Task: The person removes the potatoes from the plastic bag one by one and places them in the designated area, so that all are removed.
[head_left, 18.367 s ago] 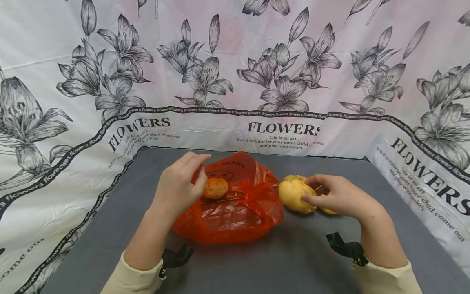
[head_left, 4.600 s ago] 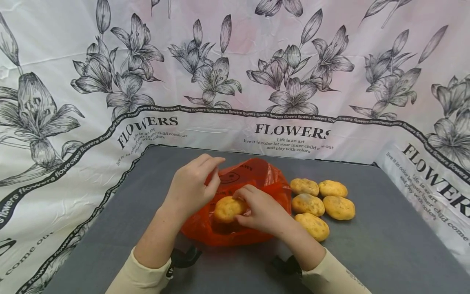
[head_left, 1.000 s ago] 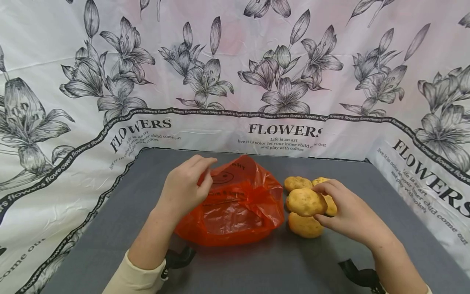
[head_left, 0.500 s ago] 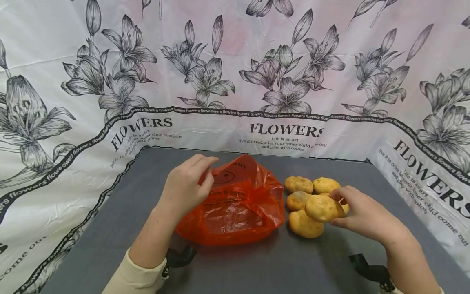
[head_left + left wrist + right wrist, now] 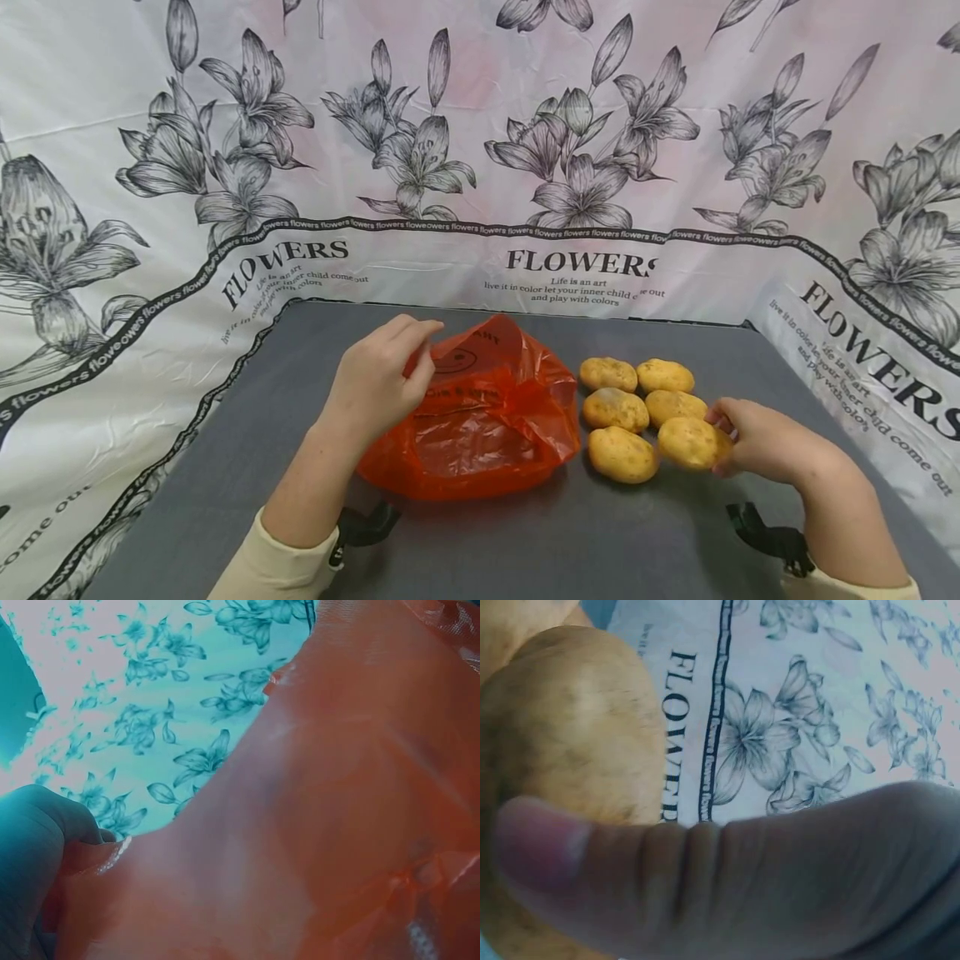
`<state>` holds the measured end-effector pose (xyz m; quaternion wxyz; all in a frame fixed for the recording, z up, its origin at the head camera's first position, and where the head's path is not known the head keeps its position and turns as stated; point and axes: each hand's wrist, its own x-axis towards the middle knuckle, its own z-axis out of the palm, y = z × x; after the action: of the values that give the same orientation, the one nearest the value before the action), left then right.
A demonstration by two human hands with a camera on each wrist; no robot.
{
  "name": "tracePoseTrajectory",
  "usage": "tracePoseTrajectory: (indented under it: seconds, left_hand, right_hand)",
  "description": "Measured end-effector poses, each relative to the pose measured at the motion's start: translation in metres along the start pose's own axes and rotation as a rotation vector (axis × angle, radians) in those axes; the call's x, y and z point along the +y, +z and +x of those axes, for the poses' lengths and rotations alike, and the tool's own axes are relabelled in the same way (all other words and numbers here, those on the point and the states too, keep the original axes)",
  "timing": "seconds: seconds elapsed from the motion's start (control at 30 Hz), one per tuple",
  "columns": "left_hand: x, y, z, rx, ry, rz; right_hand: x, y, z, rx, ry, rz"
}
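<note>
My right hand grips a potato at the near right end of a group of potatoes; whether it touches the table is hard to tell. In the right wrist view the thumb presses along that potato. On the left, my left hand pinches the rim of a red plastic bag, holding its mouth up. The left wrist view shows the bag's film spread beside the fingers. No potato shows inside the bag from the head view.
Several potatoes lie in two columns right of the bag, among them one at the far left corner and one nearest me. The grey table ends at a flower-printed cloth at the back and sides.
My right hand has carried the potato rightward and toward me, from above the others to the near right of the group. The left hand keeps its hold on the bag rim.
</note>
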<state>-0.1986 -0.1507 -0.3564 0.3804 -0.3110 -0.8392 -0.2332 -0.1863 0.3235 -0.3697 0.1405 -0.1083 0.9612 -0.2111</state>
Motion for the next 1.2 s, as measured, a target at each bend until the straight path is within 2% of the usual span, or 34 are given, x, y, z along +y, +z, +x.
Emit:
tracePoseTrajectory:
  seconds: [0.3,0.6,0.87,1.2]
  left_hand:
    - [-0.001,0.0,0.0,0.002,-0.005,0.005]
    - [0.0,0.0,0.001,0.001,-0.006,0.005]
    - [0.0,0.001,0.002,0.004,-0.001,-0.001]
    - [0.0,0.001,0.0,0.003,0.004,-0.005]
  right_hand:
    - [0.006,0.008,0.004,-0.081,0.095,0.07]
    - [0.011,0.015,0.013,-0.123,0.19,0.012]
    - [0.015,0.016,0.016,-0.112,0.199,-0.003]
    - [0.017,0.021,0.021,-0.071,0.144,0.003]
